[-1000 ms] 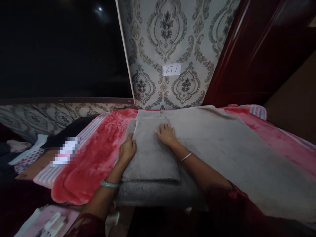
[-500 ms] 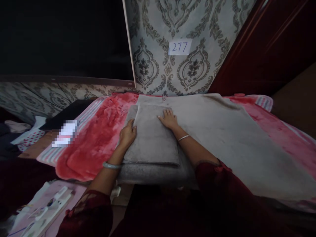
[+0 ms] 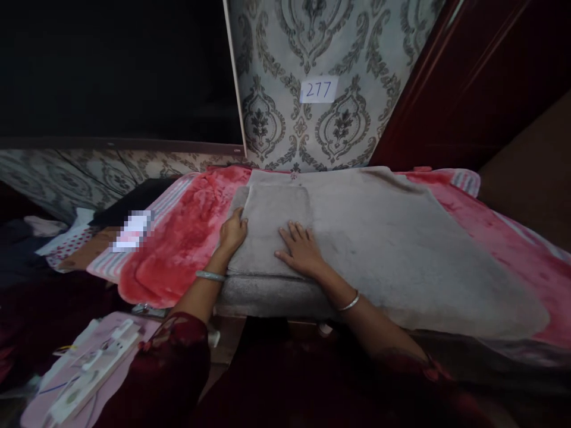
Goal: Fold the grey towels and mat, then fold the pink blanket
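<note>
A soft grey blanket (image 3: 383, 255) lies spread over a red plush blanket (image 3: 178, 232), with its left part folded into a flat rectangular stack (image 3: 272, 208). At the left edge of that stack, my left hand (image 3: 232, 232) has its fingers curled on the fabric, the thumb towards the stack. Part of those fingers is hidden. My right hand (image 3: 301, 249) lies flat on top of the stack near its front right, fingers spread.
A large dark screen (image 3: 116, 71) stands at the back left, and a dark red cabinet panel (image 3: 455, 95) rises at the right. A paper marked 277 (image 3: 319, 89) is on the patterned wall. Lower left, a white power strip (image 3: 93, 374) rests on a pink surface.
My right hand has slid towards me over the folded stack, from its far right corner to its front part. My left hand stays at the left edge. The view has shifted slightly.
</note>
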A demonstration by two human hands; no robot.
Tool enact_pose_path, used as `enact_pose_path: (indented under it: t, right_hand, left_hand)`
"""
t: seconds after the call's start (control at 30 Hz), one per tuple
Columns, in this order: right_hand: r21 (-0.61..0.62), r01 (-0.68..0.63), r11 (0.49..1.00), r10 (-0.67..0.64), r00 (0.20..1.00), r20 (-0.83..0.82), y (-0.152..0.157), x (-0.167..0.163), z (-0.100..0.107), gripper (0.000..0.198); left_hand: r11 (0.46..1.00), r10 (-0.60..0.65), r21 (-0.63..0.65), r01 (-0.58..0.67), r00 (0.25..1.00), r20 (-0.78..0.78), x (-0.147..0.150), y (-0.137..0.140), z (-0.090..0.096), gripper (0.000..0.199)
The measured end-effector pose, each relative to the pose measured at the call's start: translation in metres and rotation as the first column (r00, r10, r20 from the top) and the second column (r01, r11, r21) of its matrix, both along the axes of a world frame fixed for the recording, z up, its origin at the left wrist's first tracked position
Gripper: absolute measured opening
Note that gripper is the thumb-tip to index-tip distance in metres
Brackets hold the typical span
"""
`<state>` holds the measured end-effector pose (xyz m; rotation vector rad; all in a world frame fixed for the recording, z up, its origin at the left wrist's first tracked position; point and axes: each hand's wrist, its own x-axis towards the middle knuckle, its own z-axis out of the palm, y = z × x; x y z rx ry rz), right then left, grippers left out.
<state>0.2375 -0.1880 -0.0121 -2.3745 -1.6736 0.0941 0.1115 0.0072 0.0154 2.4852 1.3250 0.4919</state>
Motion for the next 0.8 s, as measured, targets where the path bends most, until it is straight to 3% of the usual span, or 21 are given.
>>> enact_pose_path:
  t: [0.23,0.37,0.5,0.67,0.8]
  right_hand:
    - [0.015,-0.006,1.000,0.006,1.000,0.026,0.001,-0.003,0.003,0.076]
    - [0.010,-0.011,1.000,0.010,1.000,0.020,0.000,-0.004,0.005,0.075]
    - [0.014,-0.012,1.000,0.012,1.000,0.004,0.001,-0.006,0.006,0.074]
    - [-0.020,-0.008,1.000,0.008,1.000,-0.029,0.003,-0.006,0.010,0.073]
    - [0.020,-0.044,0.999,0.045,0.997,-0.068,0.016,0.012,0.025,0.055]
  left_hand:
    - [0.999,-0.023,-0.029,0.023,1.000,0.012,-0.004,0.003,0.001,0.053]
    - [0.997,-0.068,-0.043,0.069,0.997,0.028,-0.014,-0.002,0.004,0.063]
    - [0.989,-0.131,0.067,0.130,0.991,0.013,-0.039,-0.021,-0.002,0.071]
    - [0.989,-0.018,0.144,0.021,1.000,-0.020,-0.081,-0.039,-0.020,0.068]
    - [0.985,0.003,0.172,-0.006,1.000,0.020,-0.099,-0.045,-0.029,0.067]
